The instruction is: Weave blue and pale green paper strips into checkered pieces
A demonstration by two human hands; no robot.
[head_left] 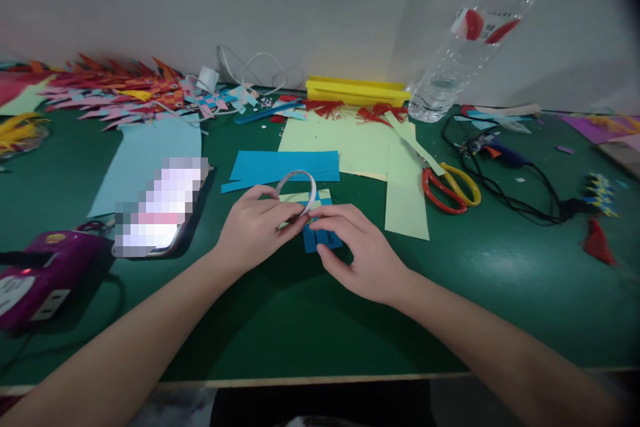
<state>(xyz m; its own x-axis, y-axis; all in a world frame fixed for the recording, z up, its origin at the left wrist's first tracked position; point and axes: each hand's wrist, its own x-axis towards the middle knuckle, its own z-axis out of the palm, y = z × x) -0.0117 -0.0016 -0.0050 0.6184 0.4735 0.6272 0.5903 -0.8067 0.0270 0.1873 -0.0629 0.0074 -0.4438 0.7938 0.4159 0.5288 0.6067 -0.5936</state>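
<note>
My left hand (255, 223) is closed on a roll of white tape (311, 188), pinching it near its lower edge. The ring of tape stands upright above a small woven piece of blue and pale green paper strips (323, 240), which lies partly under both hands. My right hand (363, 250) is at the right side of the tape. Its index and middle fingertips reach the roll's lower edge, and its thumb is held apart from them over the blue strips. Any loose end of tape between the hands is too small to make out.
Behind the hands lie a blue paper sheet (290, 165) and pale green paper (345, 143). Red-and-yellow-handled scissors (447, 190) lie right, near a clear bottle (450, 73) and a black cable (493, 187). Left are a phone (165, 207) and a purple power block (50, 273).
</note>
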